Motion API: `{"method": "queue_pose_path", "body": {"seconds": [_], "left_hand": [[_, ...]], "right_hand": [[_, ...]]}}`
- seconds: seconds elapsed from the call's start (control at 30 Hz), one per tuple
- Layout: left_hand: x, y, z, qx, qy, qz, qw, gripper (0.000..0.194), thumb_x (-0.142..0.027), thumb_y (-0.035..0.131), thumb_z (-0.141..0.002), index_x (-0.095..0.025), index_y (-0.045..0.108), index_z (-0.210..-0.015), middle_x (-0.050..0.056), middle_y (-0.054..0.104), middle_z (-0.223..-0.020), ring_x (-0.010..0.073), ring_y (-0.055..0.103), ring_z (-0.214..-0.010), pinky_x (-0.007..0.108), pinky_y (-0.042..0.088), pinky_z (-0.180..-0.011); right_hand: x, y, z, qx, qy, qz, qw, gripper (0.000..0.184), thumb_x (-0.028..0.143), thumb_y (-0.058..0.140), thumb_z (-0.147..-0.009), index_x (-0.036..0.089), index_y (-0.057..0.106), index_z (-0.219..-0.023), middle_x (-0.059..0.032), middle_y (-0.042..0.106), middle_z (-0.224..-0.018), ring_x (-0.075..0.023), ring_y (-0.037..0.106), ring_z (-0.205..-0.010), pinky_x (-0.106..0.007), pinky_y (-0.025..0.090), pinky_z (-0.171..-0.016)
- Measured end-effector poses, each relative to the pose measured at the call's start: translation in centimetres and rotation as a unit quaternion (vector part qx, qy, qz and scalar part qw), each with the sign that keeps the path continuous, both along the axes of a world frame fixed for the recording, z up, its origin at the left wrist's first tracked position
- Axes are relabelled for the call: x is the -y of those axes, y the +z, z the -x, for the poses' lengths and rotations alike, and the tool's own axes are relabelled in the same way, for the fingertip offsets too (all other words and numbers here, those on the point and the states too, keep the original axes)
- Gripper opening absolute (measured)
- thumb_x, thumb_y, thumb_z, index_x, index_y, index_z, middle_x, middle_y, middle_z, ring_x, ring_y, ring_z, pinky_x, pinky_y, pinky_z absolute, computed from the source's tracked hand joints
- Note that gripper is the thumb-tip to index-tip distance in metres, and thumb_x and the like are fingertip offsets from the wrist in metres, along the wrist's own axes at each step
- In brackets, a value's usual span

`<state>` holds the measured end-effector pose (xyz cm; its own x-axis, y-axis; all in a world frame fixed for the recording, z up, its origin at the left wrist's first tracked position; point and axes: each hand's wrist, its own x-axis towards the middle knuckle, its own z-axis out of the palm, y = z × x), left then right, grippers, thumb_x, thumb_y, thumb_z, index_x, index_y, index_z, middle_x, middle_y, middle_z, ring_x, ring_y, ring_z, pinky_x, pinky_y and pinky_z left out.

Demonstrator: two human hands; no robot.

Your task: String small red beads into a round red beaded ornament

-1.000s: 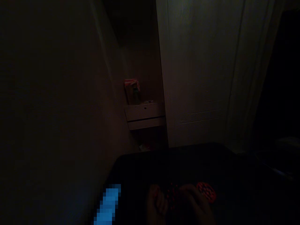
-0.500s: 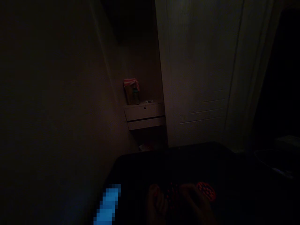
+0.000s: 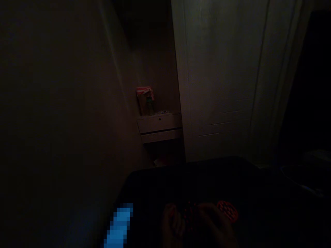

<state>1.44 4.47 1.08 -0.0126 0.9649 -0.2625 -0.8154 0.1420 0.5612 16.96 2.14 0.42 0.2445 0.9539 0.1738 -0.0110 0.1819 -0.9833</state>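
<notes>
Left hand (image 3: 172, 222), right hand (image 3: 217, 217) — both bare

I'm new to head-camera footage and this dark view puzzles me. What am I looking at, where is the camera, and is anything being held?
There is no machine here, just a person's two bare hands. The camera is worn on the head, looking forward and down, so the left hand and right hand appear at the bottom.

They are over a dark surface. Between them are small red specks; beside the right hand is a round red patterned piece. It is too dark to tell what these are, or whether either hand holds anything.

At lower left is a blocky blue patch. Beyond the surface are drawers and a tall pale panel.
</notes>
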Motion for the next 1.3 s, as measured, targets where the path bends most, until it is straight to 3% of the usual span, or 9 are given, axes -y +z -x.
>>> {"method": "queue_pose_path", "body": {"seconds": [0.97, 1.1, 1.3], "left_hand": [[-0.24, -0.66, 0.03, -0.006, -0.010, -0.014, 1.000, 0.055, -0.048, 0.094, -0.049, -0.019, 0.048, -0.053, -0.011, 0.036, -0.036, 0.0022, 0.027, -0.031, 0.018, 0.015, -0.036], [-0.17, -0.28, 0.03, -0.012, -0.001, -0.004, 1.000, 0.057, -0.049, 0.096, -0.045, -0.019, 0.048, -0.053, -0.011, 0.036, -0.036, 0.0020, 0.027, -0.031, 0.018, 0.015, -0.035], [0.06, 0.27, -0.05, -0.019, -0.002, 0.007, 1.000, 0.057, -0.047, 0.095, -0.046, -0.020, 0.046, -0.054, -0.011, 0.036, -0.037, 0.0025, 0.027, -0.032, 0.018, 0.016, -0.036]], "right_hand": [[0.18, -0.06, -0.04, -0.008, 0.028, 0.005, 1.000, 0.034, 0.056, 0.075, -0.076, 0.025, 0.077, -0.091, -0.0049, 0.078, -0.092, -0.0262, 0.072, -0.092, -0.027, 0.059, -0.079], [0.35, -0.10, 0.01, -0.023, 0.014, 0.005, 1.000, 0.035, 0.057, 0.074, -0.078, 0.025, 0.076, -0.092, -0.0046, 0.077, -0.090, -0.0241, 0.072, -0.083, -0.026, 0.058, -0.072], [0.26, -0.11, -0.17, -0.007, 0.011, 0.015, 1.000, 0.035, 0.056, 0.073, -0.078, 0.025, 0.076, -0.093, -0.0048, 0.077, -0.094, -0.0257, 0.071, -0.092, -0.027, 0.058, -0.078]]}}
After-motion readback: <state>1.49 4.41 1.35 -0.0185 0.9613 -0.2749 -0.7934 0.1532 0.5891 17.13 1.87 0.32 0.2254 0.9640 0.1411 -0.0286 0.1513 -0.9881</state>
